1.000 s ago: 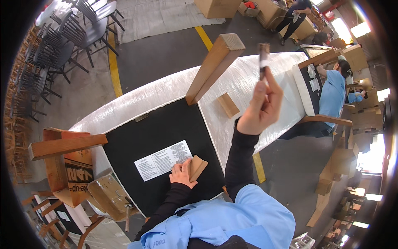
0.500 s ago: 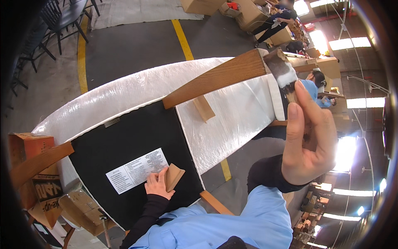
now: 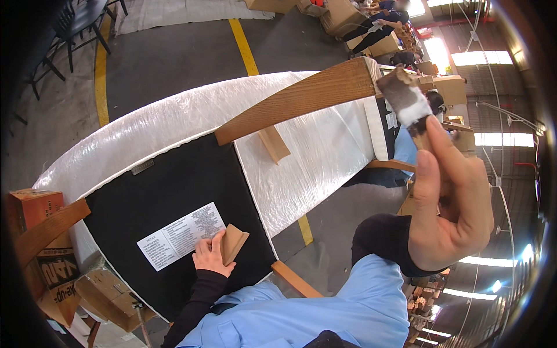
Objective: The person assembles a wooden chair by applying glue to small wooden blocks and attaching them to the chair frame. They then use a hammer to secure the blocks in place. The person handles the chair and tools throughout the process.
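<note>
In my raised right hand (image 3: 449, 214) is a flat paintbrush (image 3: 404, 98), pinched by its short wooden handle between thumb and fingers. Its stained head points up and left, close to the end of a brown wooden leg (image 3: 301, 95), with a small gap seeming to separate them. That leg belongs to an upturned seat with a black cloth underside (image 3: 174, 180) and white piping. My left hand (image 3: 213, 256) rests on this cloth, fingers around a folded brown cardboard piece (image 3: 235, 245), beside a white printed label (image 3: 180, 235).
The seat lies on a surface wrapped in clear plastic (image 3: 307, 174), where a second cardboard piece (image 3: 274, 144) sits below the leg. Further wooden legs (image 3: 55, 223) stick out. Cartons (image 3: 107, 293) stand at lower left, dark chairs (image 3: 81, 23) at upper left. Several people work at upper right.
The view has shifted slightly, so the seat appears further left. My right hand with the paintbrush has moved a little right and down. My left hand keeps its hold on the cardboard piece.
</note>
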Demonstrator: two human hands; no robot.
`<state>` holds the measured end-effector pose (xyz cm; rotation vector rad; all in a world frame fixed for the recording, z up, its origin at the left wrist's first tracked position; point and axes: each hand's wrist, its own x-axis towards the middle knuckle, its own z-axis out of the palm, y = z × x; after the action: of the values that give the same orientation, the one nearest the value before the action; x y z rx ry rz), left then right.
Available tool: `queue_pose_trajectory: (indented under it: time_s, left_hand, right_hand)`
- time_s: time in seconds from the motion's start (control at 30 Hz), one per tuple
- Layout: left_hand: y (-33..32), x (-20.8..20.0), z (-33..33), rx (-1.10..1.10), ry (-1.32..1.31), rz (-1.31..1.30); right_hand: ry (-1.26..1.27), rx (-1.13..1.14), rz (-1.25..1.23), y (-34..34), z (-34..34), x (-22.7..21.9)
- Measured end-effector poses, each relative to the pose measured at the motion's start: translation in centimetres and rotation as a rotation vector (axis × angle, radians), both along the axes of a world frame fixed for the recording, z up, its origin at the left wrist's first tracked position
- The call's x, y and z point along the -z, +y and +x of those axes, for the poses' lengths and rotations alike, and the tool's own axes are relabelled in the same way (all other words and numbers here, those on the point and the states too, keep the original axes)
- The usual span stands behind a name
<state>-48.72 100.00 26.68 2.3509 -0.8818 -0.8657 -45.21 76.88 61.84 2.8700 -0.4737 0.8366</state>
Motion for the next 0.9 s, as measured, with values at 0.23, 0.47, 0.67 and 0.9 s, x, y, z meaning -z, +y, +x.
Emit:
queue_pose_trajectory:
  time_s: [0.23,0.47,0.67,0.9]
  left_hand:
    - [0.0,0.1,-0.1,-0.004,-0.004,-0.001]
    - [-0.1,0.0,-0.1,-0.003,-0.003,0.005]
    - [-0.1,-0.2,0.0,-0.012,0.002,0.003]
    - [-0.1,0.1,0.0,-0.012,0.002,0.000]
  right_hand:
    - [0.018,-0.040,-0.082,-0.8,0.1,-0.3]
    - [0.173,-0.053,-0.080,-0.4,0.3,-1.3]
    - [0.172,-0.079,-0.099,-0.5,0.5,-1.4]
    - [0.260,-0.047,-0.084,-0.1,0.5,-2.0]
